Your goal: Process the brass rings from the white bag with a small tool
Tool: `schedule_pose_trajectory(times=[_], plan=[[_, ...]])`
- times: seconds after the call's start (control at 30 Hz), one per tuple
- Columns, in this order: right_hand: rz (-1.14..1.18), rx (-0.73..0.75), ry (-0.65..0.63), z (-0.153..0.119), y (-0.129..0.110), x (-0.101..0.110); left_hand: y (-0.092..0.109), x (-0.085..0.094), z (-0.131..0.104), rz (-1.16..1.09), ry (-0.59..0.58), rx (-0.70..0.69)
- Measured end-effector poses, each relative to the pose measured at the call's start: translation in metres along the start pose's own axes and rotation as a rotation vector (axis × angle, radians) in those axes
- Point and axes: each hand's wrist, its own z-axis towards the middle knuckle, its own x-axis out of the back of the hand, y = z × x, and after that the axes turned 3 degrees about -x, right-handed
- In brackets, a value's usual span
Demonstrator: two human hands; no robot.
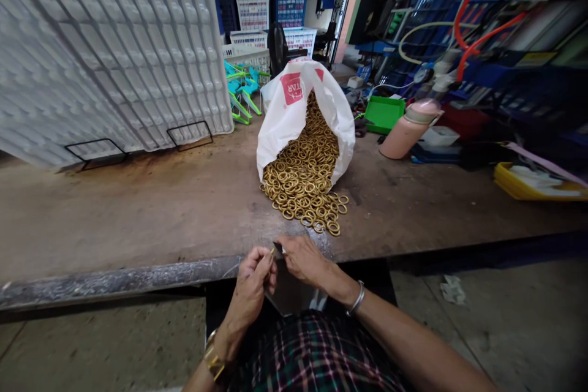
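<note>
My left hand [258, 271] is closed in a pinch on a brass-coloured ring [272, 252], seen nearly edge-on at the fingertips. Close against it, my right hand [303, 259] has its fingers curled round a small dark tool [278, 247]; its kind is mostly hidden by the fingers. Both hands are at the front edge of the workbench [138, 214]. Just beyond them, a heap of brass-coloured rings [303, 177] spills out of a white plastic bag [280, 135] lying on its side with its mouth towards me.
White ribbed trays [138, 43] stand upright at left in black wire holders [190, 135]. Green and blue plastic pieces [242, 89] lie behind the bag. To the right are a pink bottle [404, 135], a green tray [383, 113], a yellow tray [533, 187] and an orange hose [459, 18].
</note>
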Motion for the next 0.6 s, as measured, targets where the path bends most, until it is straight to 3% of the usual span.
schedule_pose_trajectory(times=[0.13, 0.27, 0.4, 0.6], plan=[[-0.049, -0.139, 0.121, 0.014, 0.007, 0.006, 0.011, -0.008, -0.004, -0.29, -0.017, 0.103], [-0.109, -0.263, 0.275, 0.028, 0.015, 0.017, 0.015, -0.008, -0.002, -0.448, 0.091, 0.212], [-0.212, -0.327, 0.276, 0.038, 0.018, 0.024, 0.009, -0.001, 0.002, -0.499, 0.159, 0.255], [-0.195, -0.332, 0.29, 0.042, 0.022, 0.024, 0.004, 0.007, 0.005, -0.545, 0.163, 0.312]])
